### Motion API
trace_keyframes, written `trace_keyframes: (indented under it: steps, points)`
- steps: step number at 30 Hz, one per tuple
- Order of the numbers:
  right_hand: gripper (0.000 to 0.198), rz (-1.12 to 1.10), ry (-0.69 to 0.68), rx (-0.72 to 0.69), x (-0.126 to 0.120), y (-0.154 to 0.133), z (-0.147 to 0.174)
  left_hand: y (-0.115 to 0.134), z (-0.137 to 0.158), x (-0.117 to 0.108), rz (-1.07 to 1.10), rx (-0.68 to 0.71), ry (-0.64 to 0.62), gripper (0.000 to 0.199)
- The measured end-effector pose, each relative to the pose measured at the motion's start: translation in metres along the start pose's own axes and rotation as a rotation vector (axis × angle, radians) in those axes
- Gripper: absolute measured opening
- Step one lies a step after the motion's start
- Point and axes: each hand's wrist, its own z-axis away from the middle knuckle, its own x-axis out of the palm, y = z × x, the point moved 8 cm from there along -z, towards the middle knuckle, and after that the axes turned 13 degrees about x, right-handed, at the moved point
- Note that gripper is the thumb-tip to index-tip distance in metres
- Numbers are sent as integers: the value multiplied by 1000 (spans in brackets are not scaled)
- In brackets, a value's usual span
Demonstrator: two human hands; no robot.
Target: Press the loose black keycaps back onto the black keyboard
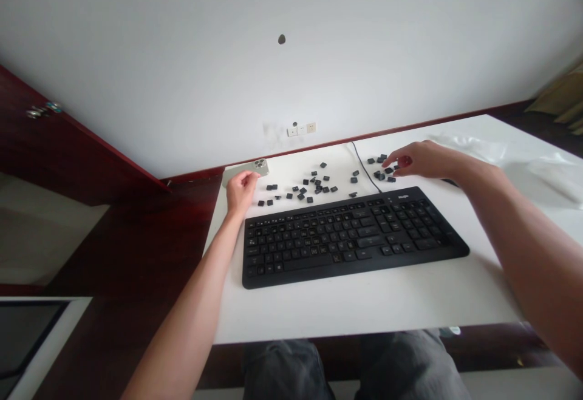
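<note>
A black keyboard (355,239) lies on the white table, with several key positions looking bare of caps. Loose black keycaps (317,183) are scattered behind it, and a smaller group of keycaps (379,175) sits farther right. Over that right group reaches my right hand (416,160), its fingers apart and the fingertips close to the caps. My left hand (241,192) rests at the table's left side, beside a phone (231,172) lying camera side up. Its fingers are curled together; whatever may be between them is hidden.
A cable (364,166) runs from the keyboard to the table's back edge. Clear plastic bags (558,175) lie at the right of the white table (364,309). Behind stands a wall with sockets (301,129). A dark red door (68,139) is at the left.
</note>
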Motion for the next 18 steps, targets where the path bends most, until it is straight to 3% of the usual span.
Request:
trace_keyframes:
  steps: [4,11,18]
  points:
    - [27,-16,38,2,-2,4,-3,-1,0,0,7,-1,-3,25]
    - [19,-1,1,27,1,0,0,0,0,0,3,5,-4,25]
    - [24,42,-29,23,1,-5,3,3,-1,0,-27,20,-9,24]
